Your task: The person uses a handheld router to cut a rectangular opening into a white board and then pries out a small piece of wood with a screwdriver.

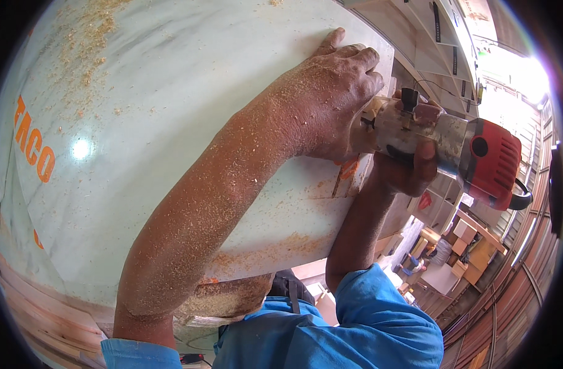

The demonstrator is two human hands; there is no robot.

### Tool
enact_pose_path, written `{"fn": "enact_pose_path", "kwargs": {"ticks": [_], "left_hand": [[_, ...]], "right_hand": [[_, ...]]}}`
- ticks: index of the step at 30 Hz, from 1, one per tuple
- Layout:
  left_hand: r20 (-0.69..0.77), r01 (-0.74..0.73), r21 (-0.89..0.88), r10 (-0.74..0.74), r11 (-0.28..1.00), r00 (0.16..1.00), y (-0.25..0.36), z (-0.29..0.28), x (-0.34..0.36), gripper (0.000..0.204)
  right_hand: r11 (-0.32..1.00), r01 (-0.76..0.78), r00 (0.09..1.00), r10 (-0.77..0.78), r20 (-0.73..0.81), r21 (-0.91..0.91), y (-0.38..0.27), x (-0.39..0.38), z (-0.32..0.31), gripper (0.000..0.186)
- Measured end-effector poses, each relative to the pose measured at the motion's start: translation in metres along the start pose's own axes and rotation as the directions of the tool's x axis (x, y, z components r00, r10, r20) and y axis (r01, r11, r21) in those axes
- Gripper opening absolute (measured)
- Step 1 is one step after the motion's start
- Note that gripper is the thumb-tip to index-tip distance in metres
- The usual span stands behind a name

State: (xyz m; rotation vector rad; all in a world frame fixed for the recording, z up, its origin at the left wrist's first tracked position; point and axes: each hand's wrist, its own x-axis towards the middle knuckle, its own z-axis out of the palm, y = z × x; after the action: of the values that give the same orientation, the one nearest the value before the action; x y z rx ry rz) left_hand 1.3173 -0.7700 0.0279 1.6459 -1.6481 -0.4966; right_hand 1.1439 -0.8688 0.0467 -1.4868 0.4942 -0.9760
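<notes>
i had the router (pixel 432 138) crosswise at the right edge of the board (pixel 195 67) — right hand (pixel 410 172) wrapped round its body, left hand (pixel 330 98) at its inner end, grip unclear.

This is a woodworking workshop; sawdust (pixel 96 31) litters a pale panel (pixel 177 83) beside a power tool (pixel 450 141).
</notes>
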Motion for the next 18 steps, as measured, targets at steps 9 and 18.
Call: {"fn": "enact_pose_path", "kwargs": {"ticks": [9, 18], "left_hand": [[0.001, -0.006, -0.007, 0.006, 1.0, 1.0, -0.002, -0.002, -0.003, 0.084], [-0.195, -0.076, -0.045, 0.066, 0.996, 0.979, -0.008, 0.012, -0.004, 0.071]], "right_hand": [[0.999, 0.027, 0.995, -0.022, -0.095, 0.046, 0.006, -0.004, 0.006, 0.071], [0.997, 0.068, 0.995, -0.065, -0.075, 0.036, 0.011, -0.004, 0.001, 0.073]]}}
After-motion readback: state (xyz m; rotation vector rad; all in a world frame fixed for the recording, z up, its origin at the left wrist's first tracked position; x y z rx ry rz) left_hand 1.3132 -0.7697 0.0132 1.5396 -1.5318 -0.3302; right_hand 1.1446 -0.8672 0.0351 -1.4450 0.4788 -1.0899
